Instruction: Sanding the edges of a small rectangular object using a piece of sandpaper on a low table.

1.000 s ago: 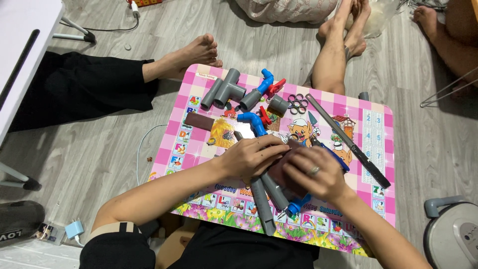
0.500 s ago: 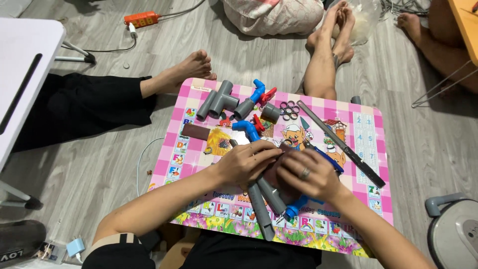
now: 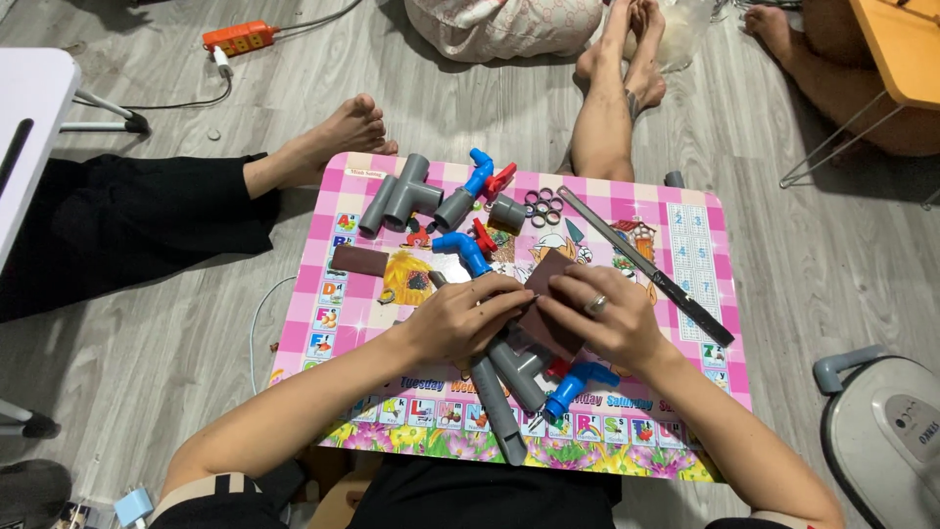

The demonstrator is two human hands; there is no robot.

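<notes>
My left hand [image 3: 462, 318] and my right hand [image 3: 599, 315] meet over the middle of a pink checkered low table [image 3: 700, 230]. Together they grip a brown sheet of sandpaper [image 3: 541, 294] folded over a grey pipe assembly [image 3: 504, 382], which points toward me. A blue elbow fitting [image 3: 578, 380] lies just under my right wrist. Further back on the table lie a grey tee fitting [image 3: 401, 196], a blue elbow [image 3: 460, 247], a blue valve with a red handle [image 3: 482, 176], a grey coupling [image 3: 509, 211] and several black rings [image 3: 541, 206].
A long dark saw blade [image 3: 646, 266] lies diagonally at the right, and a second brown strip [image 3: 358, 260] at the left. Other people's bare legs [image 3: 607, 108] and feet [image 3: 343, 132] rest at the far edge. An orange power strip [image 3: 240, 37], a white table [image 3: 34, 108] and a grey appliance [image 3: 886, 421] surround it.
My view has tilted, so the table sits lower in the picture. My hands stay together on the pipe; the brown sheet now shows more between my fingers.
</notes>
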